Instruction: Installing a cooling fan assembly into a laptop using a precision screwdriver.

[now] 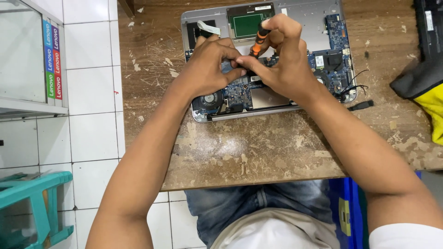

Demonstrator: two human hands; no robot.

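Note:
An opened silver laptop base (pixel 304 27) lies on a worn wooden table (pixel 258 147), with its blue circuit board (pixel 336 32) and a round fan (pixel 210 99) exposed. My right hand (pixel 286 55) is closed around an orange-and-black screwdriver (pixel 259 40), which stands nearly upright with its tip down over the middle of the board. My left hand (pixel 210 64) rests on the board beside it, with fingertips pinching at the screwdriver's lower shaft. The tip itself is hidden by my fingers.
A small black part (pixel 361 105) lies on the table right of the laptop. A black and yellow object (pixel 427 87) sits at the right edge. A teal stool (pixel 34 205) stands on the white tiled floor at lower left, below a glass cabinet (pixel 27 60).

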